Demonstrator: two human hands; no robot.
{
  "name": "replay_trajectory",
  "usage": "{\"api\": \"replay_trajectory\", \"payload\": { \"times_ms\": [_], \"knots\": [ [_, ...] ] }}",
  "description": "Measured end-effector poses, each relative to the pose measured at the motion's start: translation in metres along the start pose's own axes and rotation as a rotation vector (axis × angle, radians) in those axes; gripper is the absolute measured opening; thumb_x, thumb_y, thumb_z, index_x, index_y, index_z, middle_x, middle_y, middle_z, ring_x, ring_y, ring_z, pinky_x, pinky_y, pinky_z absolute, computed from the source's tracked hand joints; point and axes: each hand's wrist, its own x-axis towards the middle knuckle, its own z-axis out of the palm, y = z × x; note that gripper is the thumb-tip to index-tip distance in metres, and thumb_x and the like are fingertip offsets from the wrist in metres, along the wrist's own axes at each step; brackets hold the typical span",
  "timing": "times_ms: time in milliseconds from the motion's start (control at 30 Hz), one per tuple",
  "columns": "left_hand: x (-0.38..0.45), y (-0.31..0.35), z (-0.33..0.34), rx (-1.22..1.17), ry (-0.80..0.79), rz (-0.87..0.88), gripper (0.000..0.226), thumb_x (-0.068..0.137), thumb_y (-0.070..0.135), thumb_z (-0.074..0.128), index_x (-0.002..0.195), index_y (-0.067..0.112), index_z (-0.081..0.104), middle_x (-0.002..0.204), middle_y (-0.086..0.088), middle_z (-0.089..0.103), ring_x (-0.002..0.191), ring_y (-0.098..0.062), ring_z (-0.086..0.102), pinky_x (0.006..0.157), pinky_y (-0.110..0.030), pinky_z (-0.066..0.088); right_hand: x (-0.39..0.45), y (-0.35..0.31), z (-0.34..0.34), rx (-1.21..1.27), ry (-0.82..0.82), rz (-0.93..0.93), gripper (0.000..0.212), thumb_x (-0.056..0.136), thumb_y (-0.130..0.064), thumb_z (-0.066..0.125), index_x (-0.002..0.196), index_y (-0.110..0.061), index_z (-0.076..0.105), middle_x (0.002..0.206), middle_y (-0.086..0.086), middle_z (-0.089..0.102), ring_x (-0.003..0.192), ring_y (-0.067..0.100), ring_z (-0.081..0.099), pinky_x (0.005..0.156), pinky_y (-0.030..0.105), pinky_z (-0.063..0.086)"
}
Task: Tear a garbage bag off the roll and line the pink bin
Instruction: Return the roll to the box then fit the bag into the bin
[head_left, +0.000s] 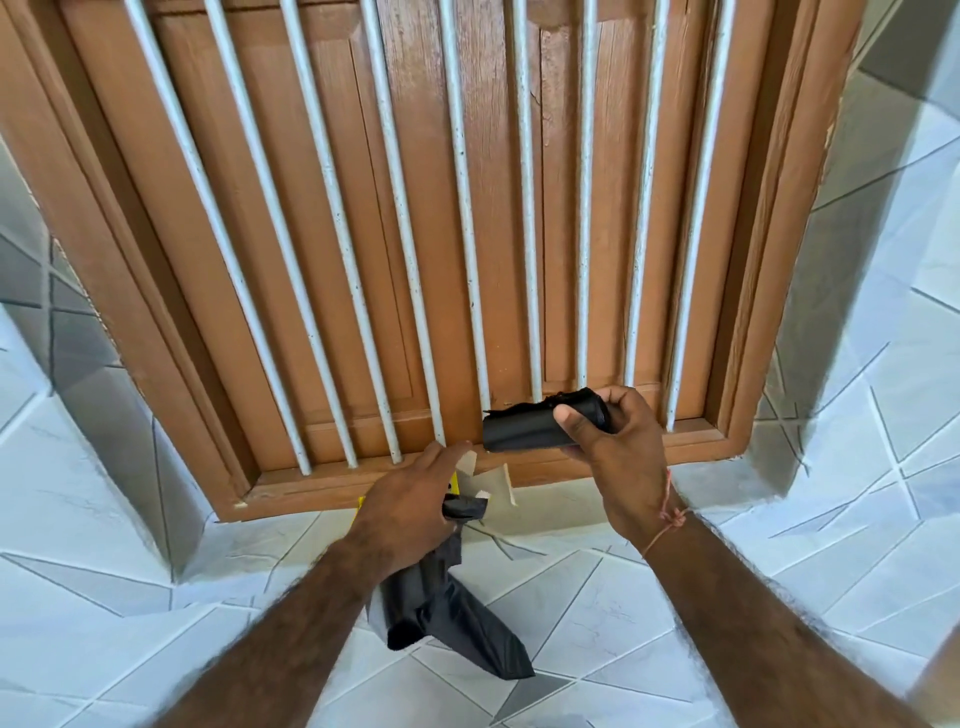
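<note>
A black roll of garbage bags (545, 422) is clamped in the right hand (618, 447), thumb pressed on its front, at about four o'clock of the frame's centre. A torn-off bag (447, 618) is gripped by the lower fingers of the left hand (410, 514) and hangs crumpled toward six o'clock, while the index and middle fingers are stretched out toward pale paper or card pieces (485, 480) on the sill at twelve o'clock of that hand. The pink bin is not seen in this view.

The loose bag could be dropped if the left hand's grip is slackened while the paper is reached for. The roll's ragged free edge could be unwound if the roll is set down carelessly. The thin film could be snagged on the white window bars (467, 234).

A yellow scrap (456, 483) is partly hidden by the left hand; no writing or brand can be read anywhere.
</note>
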Motion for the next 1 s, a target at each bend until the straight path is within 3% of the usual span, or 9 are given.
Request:
{"api": "replay_trajectory", "payload": {
  "times_ms": [100, 267, 400, 533, 633, 733, 800, 900, 1000],
  "knots": [
    [-0.009, 0.004, -0.006, -0.174, 0.07, -0.03, 0.093, 0.073, 0.033, 0.075, 0.147, 0.035, 0.019, 0.142, 0.007, 0.041, 0.118, -0.022, 0.054, 0.093, -0.036, 0.05, -0.007, -0.003, 0.01, -0.02, -0.012, -0.049, 0.029, 0.072, -0.019, 0.081, 0.091, -0.016, 0.059, 0.085, 0.006, 0.066, 0.082, 0.019, 0.064, 0.081, 0.052, 0.057],
    [-0.021, 0.007, -0.013, -0.223, 0.159, -0.048, 0.09, 0.074, 0.032, 0.074, 0.147, 0.033, 0.021, 0.141, 0.006, 0.042, 0.117, -0.02, 0.054, 0.094, -0.03, 0.046, -0.021, -0.007, 0.012, -0.178, -0.122, -0.162, 0.031, 0.073, -0.015, 0.08, 0.096, -0.013, 0.059, 0.09, 0.007, 0.07, 0.083, 0.016, 0.066, 0.074, 0.022, 0.054],
    [-0.027, 0.007, -0.02, -0.212, 0.159, -0.042, 0.089, 0.075, 0.032, 0.074, 0.148, 0.031, 0.021, 0.14, 0.005, 0.041, 0.12, -0.02, 0.051, 0.096, -0.029, 0.043, -0.025, -0.014, 0.0, -0.269, -0.327, -0.164, 0.029, 0.073, -0.015, 0.08, 0.092, -0.019, 0.058, 0.086, 0.001, 0.068, 0.078, 0.009, 0.064, 0.068, 0.019, 0.052],
    [-0.032, 0.02, -0.027, -0.246, 0.193, -0.001, 0.089, 0.076, 0.036, 0.074, 0.148, 0.032, 0.021, 0.144, 0.007, 0.039, 0.125, -0.016, 0.048, 0.1, -0.026, 0.039, -0.028, -0.021, 0.001, -0.228, -0.371, -0.167, 0.029, 0.074, -0.013, 0.079, 0.093, -0.016, 0.057, 0.085, 0.001, 0.068, 0.076, 0.004, 0.064, 0.066, 0.018, 0.051],
    [-0.032, 0.034, -0.034, -0.267, 0.244, 0.05, 0.086, 0.078, 0.035, 0.072, 0.148, 0.032, 0.021, 0.142, 0.009, 0.04, 0.12, -0.013, 0.05, 0.091, -0.018, 0.036, -0.035, -0.019, 0.014, -0.323, -0.402, -0.182, 0.03, 0.075, -0.023, 0.079, 0.094, -0.02, 0.056, 0.087, -0.001, 0.067, 0.079, 0.004, 0.064, 0.065, 0.015, 0.05],
    [-0.032, 0.042, -0.037, -0.288, 0.287, 0.046, 0.086, 0.078, 0.035, 0.072, 0.147, 0.036, 0.02, 0.141, 0.01, 0.041, 0.118, -0.012, 0.051, 0.09, -0.02, 0.04, -0.041, -0.014, 0.022, -0.643, -0.4, -0.335, 0.04, 0.083, -0.058, 0.057, 0.112, -0.03, 0.057, 0.109, -0.004, 0.066, 0.103, 0.012, 0.059, 0.083, 0.026, 0.049],
    [-0.032, 0.043, -0.036, -0.372, 0.288, 0.021, 0.092, 0.075, 0.035, 0.075, 0.146, 0.042, 0.018, 0.144, 0.013, 0.04, 0.125, -0.009, 0.046, 0.097, -0.022, 0.04, -0.047, -0.011, 0.022, -0.688, -0.324, -0.392, 0.056, 0.089, -0.062, 0.04, 0.132, -0.028, 0.049, 0.134, -0.008, 0.053, 0.127, 0.011, 0.043, 0.103, 0.032, 0.036],
    [-0.029, 0.042, -0.034, -0.565, 0.277, -0.067, 0.1, 0.069, 0.031, 0.082, 0.145, 0.044, 0.019, 0.147, 0.014, 0.041, 0.132, -0.006, 0.041, 0.104, -0.022, 0.037, -0.048, -0.009, 0.02, -0.49, -0.091, -0.277, 0.047, 0.091, -0.041, 0.057, 0.133, -0.023, 0.047, 0.138, -0.007, 0.049, 0.127, 0.012, 0.044, 0.102, 0.032, 0.039],
    [-0.027, 0.04, -0.024, -0.639, 0.28, -0.102, 0.083, 0.065, 0.029, 0.083, 0.135, 0.038, 0.04, 0.134, 0.012, 0.052, 0.123, -0.007, 0.049, 0.099, -0.02, 0.04, -0.05, -0.008, 0.023, -0.165, -0.163, 0.06, 0.035, 0.086, -0.018, 0.068, 0.118, -0.025, 0.055, 0.121, 0.005, 0.061, 0.097, 0.016, 0.064, 0.075, 0.036, 0.059]
  ]
}}
